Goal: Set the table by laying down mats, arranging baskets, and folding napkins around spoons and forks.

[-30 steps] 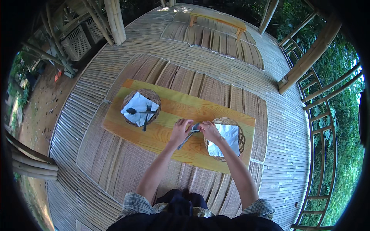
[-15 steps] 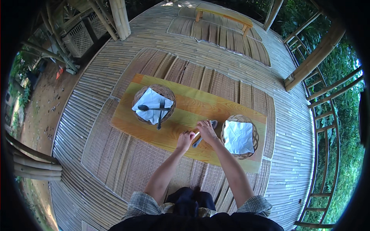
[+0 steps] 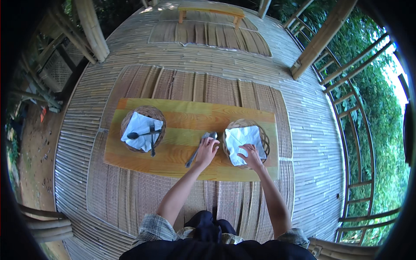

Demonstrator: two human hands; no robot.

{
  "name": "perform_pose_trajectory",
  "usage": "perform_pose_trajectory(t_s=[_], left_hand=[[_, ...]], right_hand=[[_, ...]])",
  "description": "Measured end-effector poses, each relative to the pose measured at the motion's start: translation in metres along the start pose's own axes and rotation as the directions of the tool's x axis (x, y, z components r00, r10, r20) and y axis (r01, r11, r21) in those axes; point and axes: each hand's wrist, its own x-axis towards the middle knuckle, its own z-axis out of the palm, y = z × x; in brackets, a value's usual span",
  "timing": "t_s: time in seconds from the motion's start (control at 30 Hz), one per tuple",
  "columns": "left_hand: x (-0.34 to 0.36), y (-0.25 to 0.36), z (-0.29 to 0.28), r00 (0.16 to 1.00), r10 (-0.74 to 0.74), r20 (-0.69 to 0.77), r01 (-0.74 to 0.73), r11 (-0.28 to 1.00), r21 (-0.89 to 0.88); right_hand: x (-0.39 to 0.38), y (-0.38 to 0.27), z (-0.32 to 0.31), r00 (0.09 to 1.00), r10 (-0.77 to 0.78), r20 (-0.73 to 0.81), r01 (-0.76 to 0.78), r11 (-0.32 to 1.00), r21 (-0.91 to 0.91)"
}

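Note:
My left hand (image 3: 207,150) is over a metal spoon (image 3: 189,163) lying aslant on the wooden table. Its fingers are loosely bent and apart, hiding the spoon's middle; whether they touch it I cannot tell. Just beyond the fingertips the spoon's bowl shows. My right hand (image 3: 251,156) hovers at the near side of a white napkin (image 3: 243,136), thumb and fingers apart. That napkin lines the right woven basket (image 3: 265,143). In the left woven basket (image 3: 151,111) another white napkin (image 3: 139,121) carries a dark spoon (image 3: 133,135) and a fork (image 3: 152,143), crossed.
The low wooden table (image 3: 186,130) stands on a striped woven mat (image 3: 143,195) over a bamboo floor (image 3: 316,173). Farther off is a second low table (image 3: 210,9). Bamboo railing (image 3: 357,130) runs along the right, with posts (image 3: 323,39) beside it.
My right hand has left the spoon and moved right to the napkin in the basket. The left hand has come over the spoon; the white bit at its fingers no longer shows. The view has shifted.

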Motion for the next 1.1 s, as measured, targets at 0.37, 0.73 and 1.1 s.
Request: perform_pose_trajectory(t_s=[0.37,0.73,1.1], left_hand=[[0.007,0.023,0.047,0.973,0.183,0.142,-0.184,0.983,-0.006],[0.007,0.039,0.032,0.977,0.185,0.109,-0.178,0.982,-0.068],[0.005,0.069,0.024,0.979,0.173,0.104,-0.187,0.972,0.144]], right_hand=[[-0.035,-0.012,0.014,0.997,-0.068,0.037,0.066,0.997,0.048],[-0.027,-0.004,0.000,0.990,0.102,-0.094,-0.064,0.939,0.339],[-0.064,0.000,-0.078,0.989,0.068,-0.133,-0.017,0.935,0.353]])
